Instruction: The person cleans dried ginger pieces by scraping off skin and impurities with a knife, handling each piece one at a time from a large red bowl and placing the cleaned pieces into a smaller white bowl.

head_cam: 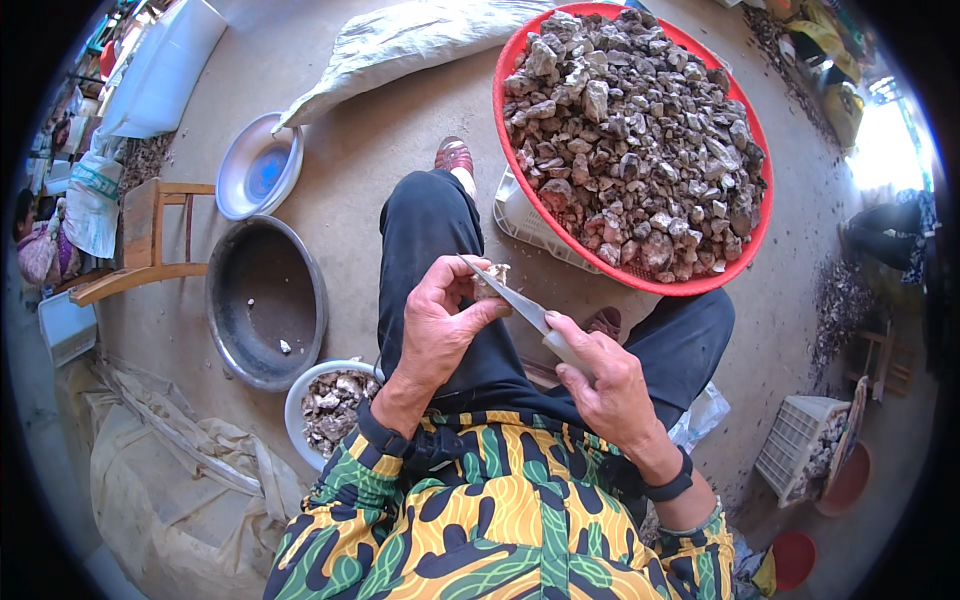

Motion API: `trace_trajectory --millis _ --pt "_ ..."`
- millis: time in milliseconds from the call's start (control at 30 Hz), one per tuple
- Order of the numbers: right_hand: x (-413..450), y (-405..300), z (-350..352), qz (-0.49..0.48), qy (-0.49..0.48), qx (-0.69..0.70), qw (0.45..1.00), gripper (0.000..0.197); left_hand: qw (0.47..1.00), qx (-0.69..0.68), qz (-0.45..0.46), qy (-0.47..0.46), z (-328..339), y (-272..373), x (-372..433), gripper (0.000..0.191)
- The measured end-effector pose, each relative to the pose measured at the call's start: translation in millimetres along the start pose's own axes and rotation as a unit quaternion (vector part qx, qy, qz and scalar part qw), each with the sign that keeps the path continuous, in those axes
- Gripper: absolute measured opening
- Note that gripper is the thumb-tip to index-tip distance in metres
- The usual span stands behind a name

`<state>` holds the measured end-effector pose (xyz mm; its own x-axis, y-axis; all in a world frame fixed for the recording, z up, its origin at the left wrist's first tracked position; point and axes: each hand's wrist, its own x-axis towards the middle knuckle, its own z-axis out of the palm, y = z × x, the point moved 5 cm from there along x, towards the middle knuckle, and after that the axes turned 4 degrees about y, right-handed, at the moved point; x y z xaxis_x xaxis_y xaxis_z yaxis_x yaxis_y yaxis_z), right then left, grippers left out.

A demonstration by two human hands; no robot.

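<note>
My left hand [442,322] pinches a small pale, rough chunk [491,281] between thumb and fingers, above my lap. In my right hand [611,379] is a knife [529,309] with a light-coloured handle. Its blade points up and to the left and lies against the chunk, close to my left thumb and fingers. To the front right, a round red plastic basket [517,161] is heaped with similar brown and whitish chunks [630,142]. A white bowl [294,416] by my left forearm holds more pale and dark pieces [334,405].
Left of me stands a dark basin [217,300] with a few small bits inside, beside a pale basin [229,180] and a wooden chair [142,225]. The red basket rests on a white crate [517,214]. Another crate [795,446] is at right. People [889,232] sit farther off.
</note>
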<state>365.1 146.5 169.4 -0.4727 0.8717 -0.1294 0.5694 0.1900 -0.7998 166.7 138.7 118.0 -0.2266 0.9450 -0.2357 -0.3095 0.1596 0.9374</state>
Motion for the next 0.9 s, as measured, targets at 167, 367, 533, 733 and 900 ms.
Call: trace_trajectory --millis 167,367,533,733,900 --pt "16.7 -6.3 12.5 0.0 0.01 -0.001 1.0 0.059 1.0 0.025 0.009 -0.009 -2.9 -4.6 2.0 0.037" --pt "2.8 7.3 6.8 0.0 -0.009 -0.006 1.0 0.059 1.0 -0.015 0.008 0.022 -10.7 0.9 1.7 0.037" --pt "2.0 11.6 7.0 -0.001 -0.004 0.027 1.0 0.058 1.0 0.016 0.015 0.01 -12.5 -3.4 3.0 0.039" --pt "28.8 5.4 19.6 0.061 -0.035 0.095 0.993 0.053 0.999 0.029 0.015 -0.006 -12.0 -7.0 0.2 0.041" --pt "18.6 14.1 9.1 -0.037 0.019 0.064 0.997 0.056 1.0 -0.007 -0.01 0.01 -14.1 -2.9 -1.2 0.041"
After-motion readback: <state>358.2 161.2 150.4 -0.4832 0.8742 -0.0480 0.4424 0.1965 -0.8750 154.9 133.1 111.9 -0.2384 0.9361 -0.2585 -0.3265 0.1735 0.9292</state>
